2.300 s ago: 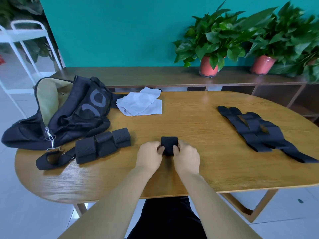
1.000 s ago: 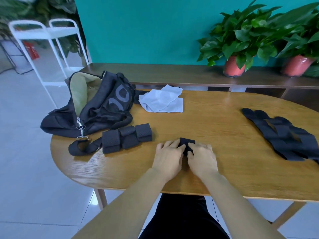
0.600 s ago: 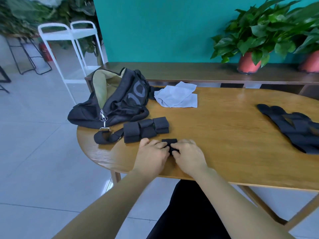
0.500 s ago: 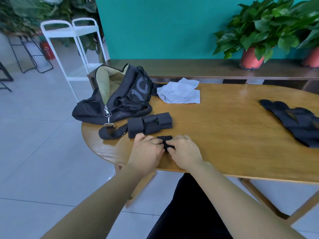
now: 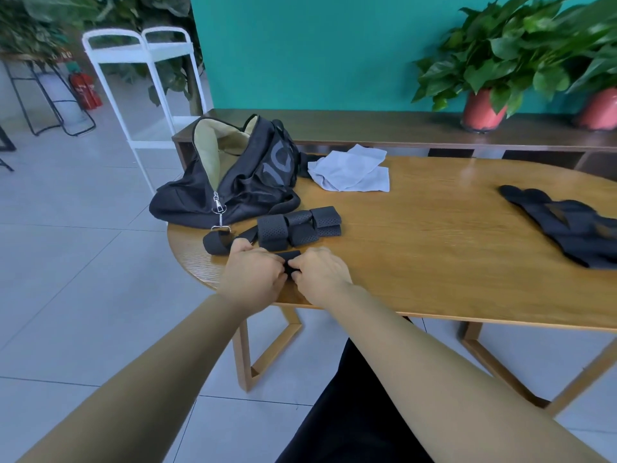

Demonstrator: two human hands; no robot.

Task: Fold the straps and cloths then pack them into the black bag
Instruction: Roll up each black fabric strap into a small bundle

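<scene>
Both hands work one small strap [image 5: 291, 257] at the near table [image 5: 434, 279] edge. Left hand [image 5: 253, 277] and right hand [image 5: 321, 275] meet over it, fingers curled and pinching it from either side, likely pressing the fold tight so it does not spring open. It sits just in front of the folded straps [image 5: 300, 225], probably to join that pile before packing. The bag [image 5: 233, 185] lies open at the far left corner, mouth up and lining showing, ready to load and within the left hand's reach. The cloth [image 5: 350, 172] lies beside the bag, loosely heaped, not yet neat. Loose straps [image 5: 567, 228] lie well apart at the right, unfolded and cut off by the frame edge.

Hidden: most of the strap under the knuckles, so fold count unclear; fingertips not visible; bag contents unseen.
</scene>
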